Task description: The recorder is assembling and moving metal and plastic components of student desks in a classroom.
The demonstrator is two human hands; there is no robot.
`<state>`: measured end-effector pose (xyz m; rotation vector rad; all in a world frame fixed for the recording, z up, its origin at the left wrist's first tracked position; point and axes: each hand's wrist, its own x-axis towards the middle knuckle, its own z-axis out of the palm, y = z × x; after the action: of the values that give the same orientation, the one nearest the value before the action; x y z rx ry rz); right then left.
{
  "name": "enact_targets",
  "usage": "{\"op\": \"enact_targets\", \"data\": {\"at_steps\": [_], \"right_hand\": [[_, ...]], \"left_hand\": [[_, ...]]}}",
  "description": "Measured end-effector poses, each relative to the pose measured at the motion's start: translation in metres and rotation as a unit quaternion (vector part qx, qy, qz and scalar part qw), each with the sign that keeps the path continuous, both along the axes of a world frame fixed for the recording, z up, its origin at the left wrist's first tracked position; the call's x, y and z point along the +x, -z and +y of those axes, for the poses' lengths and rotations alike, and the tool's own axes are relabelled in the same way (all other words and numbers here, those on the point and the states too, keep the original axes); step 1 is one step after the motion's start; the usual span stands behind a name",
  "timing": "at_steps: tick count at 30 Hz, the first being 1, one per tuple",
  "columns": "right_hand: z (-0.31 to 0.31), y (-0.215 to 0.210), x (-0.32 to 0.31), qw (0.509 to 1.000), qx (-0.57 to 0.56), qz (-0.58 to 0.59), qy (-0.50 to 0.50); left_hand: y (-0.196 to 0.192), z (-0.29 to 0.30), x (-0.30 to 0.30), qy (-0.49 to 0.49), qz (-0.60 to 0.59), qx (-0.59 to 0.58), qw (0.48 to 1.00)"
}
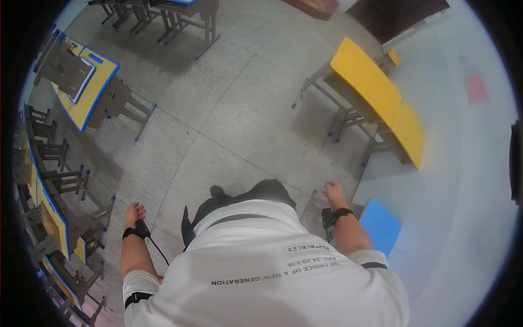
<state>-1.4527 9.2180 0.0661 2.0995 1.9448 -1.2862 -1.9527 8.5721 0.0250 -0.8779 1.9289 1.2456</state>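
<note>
My left hand (135, 213) hangs at my left side, its fingers loosely bent and a little apart, with nothing in it. On the other side my right hand (334, 193) is also held away from my body, and no object shows in its fingers. Each wrist wears a black strap with a small black device; a cable runs from the left device (143, 228). A blue-topped desk (381, 226) stands beside my right forearm, apart from the hand. Nearest to my left hand are the grey-brown legs of a row of desks (52, 212).
Yellow desks (370, 82) stand along the white wall at right. Ahead on the left, a yellow desk with blue edging (101, 87) carries a grey-brown piece of furniture (62, 71). More desks (210, 22) stand at the far side. Grey tiled floor (218, 120) lies between.
</note>
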Motion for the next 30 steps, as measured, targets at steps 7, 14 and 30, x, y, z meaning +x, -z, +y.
{"op": "enact_targets", "data": {"at_steps": [7, 14, 30], "right_hand": [[-0.005, -0.044, -0.150, 0.987, -0.101, 0.004, -0.127], [0.042, 0.023, -0.268, 0.942, -0.274, -0.112, -0.159], [-0.105, 0.008, -0.827, 0.833, -0.188, 0.110, -0.509]], "left_hand": [[-0.004, 0.024, -0.033, 0.185, 0.047, 0.061, 0.980], [0.015, -0.113, 0.053, -0.127, -0.121, -0.021, 0.984], [-0.030, -0.080, 0.201, -0.445, -0.060, 0.026, 0.893]]}}
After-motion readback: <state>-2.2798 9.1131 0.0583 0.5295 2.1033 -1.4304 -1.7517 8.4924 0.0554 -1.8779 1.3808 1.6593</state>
